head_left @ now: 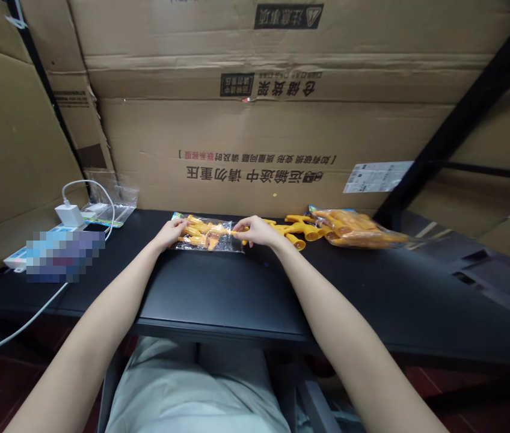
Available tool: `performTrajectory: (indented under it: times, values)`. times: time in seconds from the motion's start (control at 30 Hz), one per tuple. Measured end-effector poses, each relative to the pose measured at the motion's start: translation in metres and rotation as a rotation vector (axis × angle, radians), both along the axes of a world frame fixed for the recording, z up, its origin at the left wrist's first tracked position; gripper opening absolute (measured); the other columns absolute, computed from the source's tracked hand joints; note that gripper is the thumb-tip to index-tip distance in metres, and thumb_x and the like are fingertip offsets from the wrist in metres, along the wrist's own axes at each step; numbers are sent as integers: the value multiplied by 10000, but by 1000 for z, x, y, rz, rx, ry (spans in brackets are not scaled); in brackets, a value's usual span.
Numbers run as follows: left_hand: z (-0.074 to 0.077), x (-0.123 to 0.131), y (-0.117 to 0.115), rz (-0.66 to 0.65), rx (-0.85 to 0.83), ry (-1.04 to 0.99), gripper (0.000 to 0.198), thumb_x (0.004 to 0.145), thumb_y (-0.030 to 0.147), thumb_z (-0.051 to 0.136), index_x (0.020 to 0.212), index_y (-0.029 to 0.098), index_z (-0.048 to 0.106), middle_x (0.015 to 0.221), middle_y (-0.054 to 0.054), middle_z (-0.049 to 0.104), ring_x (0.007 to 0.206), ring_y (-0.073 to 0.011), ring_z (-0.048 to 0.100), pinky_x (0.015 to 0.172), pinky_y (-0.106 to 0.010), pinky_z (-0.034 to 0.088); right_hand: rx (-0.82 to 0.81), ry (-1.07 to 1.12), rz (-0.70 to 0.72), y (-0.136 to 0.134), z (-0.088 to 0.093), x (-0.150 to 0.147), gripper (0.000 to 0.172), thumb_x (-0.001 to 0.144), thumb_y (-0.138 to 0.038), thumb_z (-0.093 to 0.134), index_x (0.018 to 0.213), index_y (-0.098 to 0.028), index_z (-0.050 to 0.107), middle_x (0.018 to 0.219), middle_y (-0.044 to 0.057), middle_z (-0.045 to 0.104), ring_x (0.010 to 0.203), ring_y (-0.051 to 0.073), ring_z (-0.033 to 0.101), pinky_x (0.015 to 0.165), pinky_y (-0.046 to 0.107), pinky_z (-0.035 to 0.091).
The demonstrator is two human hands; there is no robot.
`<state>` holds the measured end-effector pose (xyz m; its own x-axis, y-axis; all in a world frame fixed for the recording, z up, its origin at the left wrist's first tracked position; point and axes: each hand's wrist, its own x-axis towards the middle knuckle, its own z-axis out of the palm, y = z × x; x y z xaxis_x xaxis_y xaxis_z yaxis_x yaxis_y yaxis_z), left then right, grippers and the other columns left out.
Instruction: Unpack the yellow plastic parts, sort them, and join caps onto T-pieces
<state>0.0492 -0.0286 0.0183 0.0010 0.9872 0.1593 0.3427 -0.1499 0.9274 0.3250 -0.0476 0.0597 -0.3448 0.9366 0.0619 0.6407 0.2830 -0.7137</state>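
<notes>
A clear plastic bag [237, 245] lies on the black table with several yellow-orange plastic pieces [198, 228] inside it. My left hand [171, 233] is closed on the bag's left end, where a coloured header strip shows. My right hand [257, 231] is at the bag's right end, fingers pinched on a yellow-orange plastic piece whose tip points into the bag. Most of that piece is hidden by my fingers. Just right of my right hand lie several loose yellow-orange pieces [305, 230] with round, hollow, cup-like ends. What exactly they are I cannot make out.
A fuller bag of orange pieces [354, 228] lies at the right. At the left are a power strip [15, 257] with a white charger [69, 214], a cable, a blurred box [65, 255] and flat clear packaging [113, 201]. Cardboard [237, 126] walls the back.
</notes>
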Motion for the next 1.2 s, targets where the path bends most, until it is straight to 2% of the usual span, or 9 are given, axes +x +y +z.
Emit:
performTrajectory:
  times: [0.33,0.57,0.73,0.83,0.93,1.0,1.07,1.2]
  values:
    - [-3,-2,3,12,-8,-17,229,729,328,595,820,144,696,886,-66,705,886,-197,625,846,-308,459,-102,117,123,4,-9,1,222,652,-274,755,813,-127,712,616,-9,647,411,60,501,410,187,436]
    - [-1,2,-2,-38,-83,-93,302,718,387,635,877,138,693,888,-67,702,816,-189,630,739,-296,490,-53,205,52,3,-20,-15,206,660,-270,760,790,-128,688,543,-34,595,378,57,473,370,176,381]
    - [0,5,-4,-53,-82,-165,327,725,419,640,889,141,687,953,-79,702,882,-197,635,780,-303,503,-40,237,-12,3,-29,-30,238,671,-263,754,853,-125,689,501,-53,558,392,71,476,395,186,377]
    - [0,8,-5,-68,-24,-175,319,752,428,618,898,151,680,985,-76,699,928,-195,632,849,-312,492,-48,321,38,4,-32,-34,253,676,-286,751,857,-121,690,601,-17,621,477,91,540,488,215,457]
    - [-2,10,-5,-88,30,-157,328,756,427,630,938,158,667,996,-73,700,950,-193,630,874,-313,488,-41,394,121,3,-30,-35,192,709,-244,720,861,-133,678,864,43,693,684,120,624,659,251,524]
    - [-4,10,-4,-82,30,-135,346,737,400,662,984,157,653,1012,-78,699,941,-195,634,858,-315,497,-64,427,80,3,-29,-35,176,718,-168,699,886,-141,652,988,62,683,793,128,635,727,256,530]
    - [-7,10,-2,-64,19,-119,358,714,360,689,1006,158,642,1018,-81,697,927,-195,638,841,-315,505,-135,476,0,2,-28,-34,208,724,-93,673,915,-148,612,1004,64,673,808,120,636,732,246,533]
    - [-11,9,1,-47,9,-99,347,694,323,701,995,162,639,977,-79,696,899,-193,648,837,-320,506,-340,553,-112,4,-29,-33,166,788,-59,603,901,-159,534,787,33,663,608,99,623,612,225,532]
